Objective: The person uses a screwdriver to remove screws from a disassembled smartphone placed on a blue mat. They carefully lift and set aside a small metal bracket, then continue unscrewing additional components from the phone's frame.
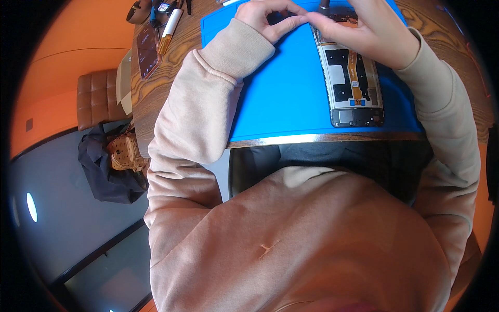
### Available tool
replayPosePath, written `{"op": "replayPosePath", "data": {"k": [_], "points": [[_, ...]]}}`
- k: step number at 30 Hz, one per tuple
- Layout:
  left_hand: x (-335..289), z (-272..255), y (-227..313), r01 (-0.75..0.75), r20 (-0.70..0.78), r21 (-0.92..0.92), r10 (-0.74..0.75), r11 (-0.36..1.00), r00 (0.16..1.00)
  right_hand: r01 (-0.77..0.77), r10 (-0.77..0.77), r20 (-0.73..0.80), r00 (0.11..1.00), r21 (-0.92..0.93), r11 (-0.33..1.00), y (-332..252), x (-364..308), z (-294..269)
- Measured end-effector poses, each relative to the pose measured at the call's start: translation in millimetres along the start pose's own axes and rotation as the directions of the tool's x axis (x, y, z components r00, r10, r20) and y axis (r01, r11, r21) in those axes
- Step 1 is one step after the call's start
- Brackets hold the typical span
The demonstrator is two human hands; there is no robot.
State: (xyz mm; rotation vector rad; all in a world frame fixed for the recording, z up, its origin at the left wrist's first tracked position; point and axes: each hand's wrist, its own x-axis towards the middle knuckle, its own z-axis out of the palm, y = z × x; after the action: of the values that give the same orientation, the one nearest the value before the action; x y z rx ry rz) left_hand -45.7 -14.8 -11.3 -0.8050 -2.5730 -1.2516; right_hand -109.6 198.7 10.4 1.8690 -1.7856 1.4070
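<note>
**Phone open on the mat, inner parts still in place**

Phone (352, 83) lies face down on the blue mat (280, 99), near the mat's right edge, its long side running away from the person. Its back cover is off: the white frame, dark board sections and an orange flex strip down the middle are bare. A reddish panel (146, 50), possibly that cover, lies on the wooden table (171, 67) left of the mat, with a pen-like tool (169, 28) beside it.

Both hands work at the phone's far end. The left hand (270, 18) has its fingers curled, thumb and forefinger pinched together at the phone's top left corner; what they pinch is too small to tell. The right hand (371, 31) rests over the phone's upper part, fingers bent down onto it, and whether it grips anything cannot be told.

Judged from this, the opening is done and work inside appears to be at an early to middle stage: the boards and flex strip near the mat's front edge look undisturbed.
</note>
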Motion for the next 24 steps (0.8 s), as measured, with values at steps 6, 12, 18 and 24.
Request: {"op": "replayPosePath", "data": {"k": [6, 12, 18, 24], "points": [[0, 1, 0, 0.007, -0.001, -0.007, -0.007, 1.000, 1.000, -0.027, 0.028, 0.009, 1.000, -0.066, 0.997, -1, 0, 2], [1, 1, -2, 0.011, -0.001, -0.012, -0.011, 1.000, 1.000, -0.048, 0.048, -0.031, 0.998, 0.018, 0.999, 2, 0, 5], [1, 1, -4, 0.020, -0.001, -0.029, -0.020, 0.999, 1.000, 0.013, -0.013, -0.035, 0.999, -0.007, 1.000, 3, -4, 5], [3, 5, -13, -0.099, -0.060, -0.188, 0.089, 0.977, 0.994, -0.105, 0.104, -0.016, 0.994, -0.077, 0.992, 3, -3, 8]]}}
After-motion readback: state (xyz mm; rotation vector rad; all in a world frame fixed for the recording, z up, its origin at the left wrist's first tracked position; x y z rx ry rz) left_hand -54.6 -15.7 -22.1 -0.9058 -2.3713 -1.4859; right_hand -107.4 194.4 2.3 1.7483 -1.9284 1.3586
